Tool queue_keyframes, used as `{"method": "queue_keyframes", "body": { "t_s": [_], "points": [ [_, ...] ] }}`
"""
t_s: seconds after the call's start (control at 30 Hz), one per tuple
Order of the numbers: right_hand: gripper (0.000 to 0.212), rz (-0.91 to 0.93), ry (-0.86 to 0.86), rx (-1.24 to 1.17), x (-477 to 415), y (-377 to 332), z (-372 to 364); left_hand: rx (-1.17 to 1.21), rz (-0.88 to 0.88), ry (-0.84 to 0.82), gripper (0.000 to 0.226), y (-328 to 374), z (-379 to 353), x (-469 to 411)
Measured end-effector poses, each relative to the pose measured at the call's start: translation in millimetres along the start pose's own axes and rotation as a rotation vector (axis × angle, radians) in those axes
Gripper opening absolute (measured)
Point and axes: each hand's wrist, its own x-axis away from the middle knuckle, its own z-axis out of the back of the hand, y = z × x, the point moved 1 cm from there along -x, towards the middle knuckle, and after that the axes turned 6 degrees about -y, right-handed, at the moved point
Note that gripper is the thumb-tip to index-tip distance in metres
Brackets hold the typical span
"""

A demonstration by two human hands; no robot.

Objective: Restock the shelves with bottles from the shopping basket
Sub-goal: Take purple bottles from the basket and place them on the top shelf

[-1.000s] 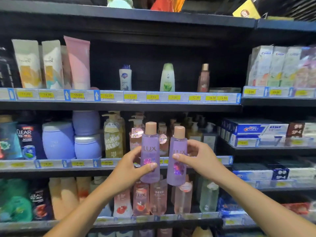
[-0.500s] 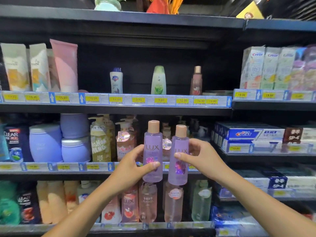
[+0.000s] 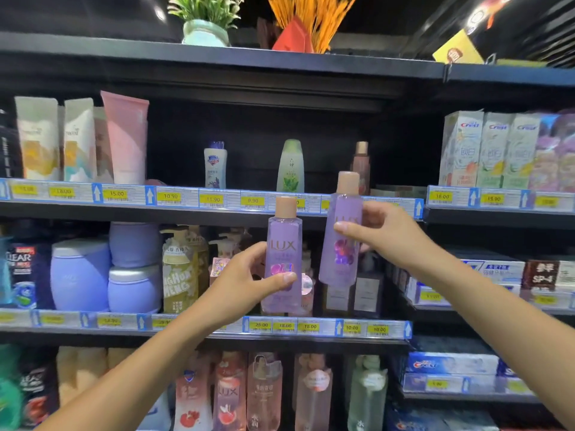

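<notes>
half a second ago both purple bottles were level and close together. now the right bottle point(image 3: 340, 241) has gone up and away from the left bottle point(image 3: 283, 259), and its cap sits in front of the upper shelf's price strip point(image 3: 211, 199).

from the left: pale purple jars point(image 3: 81, 275) and a yellowish pump bottle point(image 3: 180, 269) stand on the middle shelf point(image 3: 77, 332). my left hand point(image 3: 239, 284) grips the left bottle, thumb across the front under the lux lettering, fingers curled behind. i hold it upright in the air, in front of the middle shelf's stock. a gap separates it from the right bottle, held higher and leaning slightly. my right hand point(image 3: 385, 231) pinches that one at mid-body, thumb on the front, fingers behind. further right, toothpaste boxes point(image 3: 491, 150) stand in the next bay.
</notes>
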Motion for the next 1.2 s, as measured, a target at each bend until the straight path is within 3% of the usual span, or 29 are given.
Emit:
{"method": "queue_keyframes", "body": {
  "t_s": [0.17, 0.43, 0.77, 1.07, 1.2],
  "points": [
    [0.022, 0.052, 0.075, 0.058, -36.0, -37.0, 32.5, 0.000, -0.009, 0.001, 0.038, 8.0, 6.2, -12.1],
    [0.028, 0.112, 0.160, 0.177, -88.3, -67.6, 73.2, -0.038, -0.004, 0.009, 0.035, 15.0, 12.8, -25.3],
    [0.039, 0.047, 0.160, 0.266, -120.4, -32.5, 73.2, -0.060, 0.006, 0.019, 0.041, 9.4, 14.0, -33.8],
    [0.034, -0.038, 0.104, 0.256, -123.0, -10.0, 61.9, -0.084, 0.008, 0.021, 0.049, 1.8, 13.9, -37.7],
    [0.043, -0.075, 0.102, 0.254, -123.9, 0.0, 58.0, -0.083, 0.010, 0.026, 0.048, 0.7, 13.7, -38.7]
  ]
}}
